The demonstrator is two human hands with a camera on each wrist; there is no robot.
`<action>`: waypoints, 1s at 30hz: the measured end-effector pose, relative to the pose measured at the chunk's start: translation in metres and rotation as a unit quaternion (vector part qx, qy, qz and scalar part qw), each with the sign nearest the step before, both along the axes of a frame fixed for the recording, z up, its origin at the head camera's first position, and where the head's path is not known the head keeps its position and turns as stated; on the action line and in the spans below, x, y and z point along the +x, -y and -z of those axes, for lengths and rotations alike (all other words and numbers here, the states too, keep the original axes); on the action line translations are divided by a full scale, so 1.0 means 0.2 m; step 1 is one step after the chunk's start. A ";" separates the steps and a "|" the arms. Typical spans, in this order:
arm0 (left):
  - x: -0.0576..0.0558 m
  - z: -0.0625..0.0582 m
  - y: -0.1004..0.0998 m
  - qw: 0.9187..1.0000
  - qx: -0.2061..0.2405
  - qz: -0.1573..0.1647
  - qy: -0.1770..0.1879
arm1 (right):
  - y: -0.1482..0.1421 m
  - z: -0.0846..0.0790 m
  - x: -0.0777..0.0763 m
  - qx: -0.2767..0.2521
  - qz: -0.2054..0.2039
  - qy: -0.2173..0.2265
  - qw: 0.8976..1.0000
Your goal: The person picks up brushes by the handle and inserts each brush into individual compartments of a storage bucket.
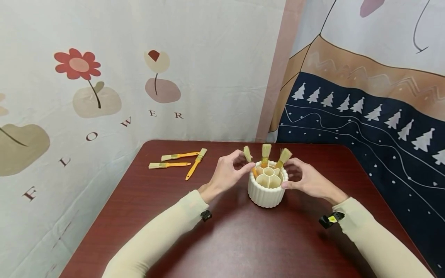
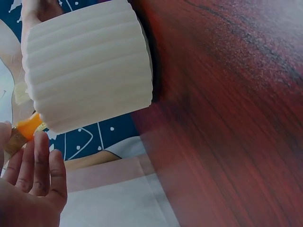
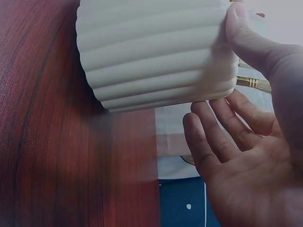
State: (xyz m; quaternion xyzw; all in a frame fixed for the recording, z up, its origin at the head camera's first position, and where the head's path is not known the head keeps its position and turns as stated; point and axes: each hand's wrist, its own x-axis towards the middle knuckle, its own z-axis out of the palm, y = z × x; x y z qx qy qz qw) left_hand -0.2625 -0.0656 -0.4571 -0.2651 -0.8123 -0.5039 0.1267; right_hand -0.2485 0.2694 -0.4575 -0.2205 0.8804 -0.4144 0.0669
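Head view shows the left hand with thumb and fingers in a narrow pinch on the metal part of a slanted brush. Its bristles point up, above the left fingertips, and its orange handle seems to enter the compartment of the white holder nearest to these fingers. The holder stands on the table between the two hands. The right hand spans its side: the thumb touches near the rim and the fingers lie around the far side, apart from each other.

For doing this step well, I think the left fingers should lower the handle along the compartment wall and release only when its end meets the bottom. The right fingers need only a light pressure, enough that the holder does not turn or tip. Two upright brushes stand between the hands, one close to the right fingertips, so the left fingers should better not brush against them. Three loose brushes lie beyond the left hand, on its outer side.

About writing: on the cloth wall, farther out than the left fingers, single letters F, L, O, W, E, R are readable. Behind the right fingers, a wrist device carries a yellow label, too small for reading. I can find no brand on the brushes or the holder.
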 end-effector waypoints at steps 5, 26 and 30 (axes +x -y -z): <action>0.00 0.01 -0.02 1.000 -0.016 -0.008 0.011 | 0.00 0.00 0.00 -0.001 -0.002 -0.002 1.000; 0.00 0.03 -0.03 0.997 -0.059 0.000 0.048 | 0.00 -0.01 0.00 0.006 0.001 0.005 1.000; 0.02 0.03 -0.03 0.996 -0.066 0.005 0.051 | 0.00 -0.01 0.00 0.002 0.000 0.012 1.000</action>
